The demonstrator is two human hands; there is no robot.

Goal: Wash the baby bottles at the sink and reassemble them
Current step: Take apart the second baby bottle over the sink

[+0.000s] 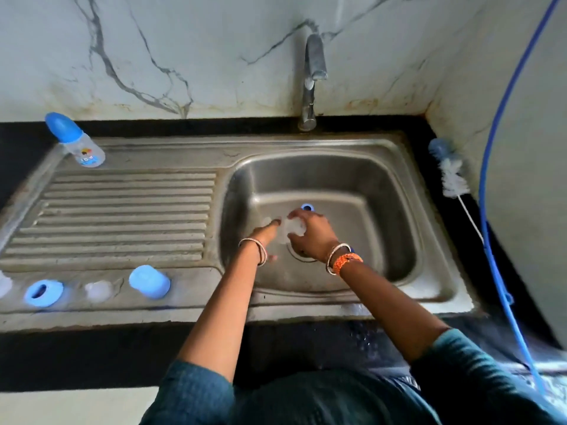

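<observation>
While washing goes on: right hand (311, 237) grips a clear bottle (293, 228) over the sink (383, 167); left hand (265, 233) steadies it, grip unclear.
Done: capped bottle (76, 142) stands left of sink.
Left: cap (149, 282), ring (43, 292), teat (98, 290) await reassembly.

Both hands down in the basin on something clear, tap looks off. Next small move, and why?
Probably lift the clear part toward the tap and turn the water on. The right hand grips it low in the sink basin, the left hand touches it, and no water shows.
</observation>
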